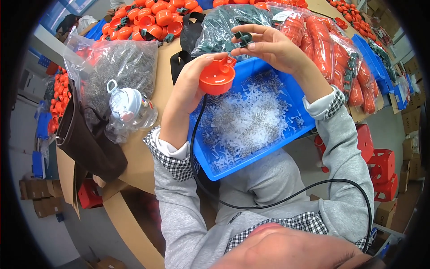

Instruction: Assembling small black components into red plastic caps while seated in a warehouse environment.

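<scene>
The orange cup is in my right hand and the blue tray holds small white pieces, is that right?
Not quite: the head view shows the orange cup in your left hand; your right hand holds a green part. The blue tray does hold small white pieces.

Dark lettering (408, 119) on cardboard boxes (412, 127), right side

The person is wearing a mottled light-grey top (175, 210), its cuffs (175, 166) showing black-and-white check and white cloth. Matching checked fabric (310, 221) is sitting near the neck, grey trousers (264, 175) are covering the legs, and a black cable (340, 180) is crossing the front.
</scene>
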Demonstrator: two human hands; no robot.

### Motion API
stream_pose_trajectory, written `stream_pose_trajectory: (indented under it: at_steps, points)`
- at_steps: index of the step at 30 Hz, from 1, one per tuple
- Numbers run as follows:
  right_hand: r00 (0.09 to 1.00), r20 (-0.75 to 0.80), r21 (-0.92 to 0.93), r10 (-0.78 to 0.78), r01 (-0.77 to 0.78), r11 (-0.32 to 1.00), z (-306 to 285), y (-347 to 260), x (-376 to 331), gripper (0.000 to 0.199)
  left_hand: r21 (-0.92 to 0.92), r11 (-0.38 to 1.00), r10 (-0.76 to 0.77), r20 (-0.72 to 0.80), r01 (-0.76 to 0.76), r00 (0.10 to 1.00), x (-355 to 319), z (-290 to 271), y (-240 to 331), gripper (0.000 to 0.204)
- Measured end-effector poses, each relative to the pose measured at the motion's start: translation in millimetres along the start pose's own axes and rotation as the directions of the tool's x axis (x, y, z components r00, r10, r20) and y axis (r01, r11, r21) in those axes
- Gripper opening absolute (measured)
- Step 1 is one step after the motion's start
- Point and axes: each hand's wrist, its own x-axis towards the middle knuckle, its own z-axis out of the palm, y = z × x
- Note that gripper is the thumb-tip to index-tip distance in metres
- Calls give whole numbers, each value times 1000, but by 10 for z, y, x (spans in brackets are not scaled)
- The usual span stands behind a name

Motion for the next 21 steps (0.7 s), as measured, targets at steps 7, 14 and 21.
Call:
stream_pose_trajectory:
  at_steps: [7,14,21]
  points:
    - [999,-35,-399,-24,8,917,69,52,-19,40,67,996,65,-43,-62,997,10,-29,-10,47]
    - [970,119,-541,-212,242,806,168,118,9,31,93,995,50,-79,-43,996,14,-52,-1,47]
    - [967,144,-569,-212,256,782,165,148,20,30,100,994,57,-102,-47,993,14,-37,-5,46]
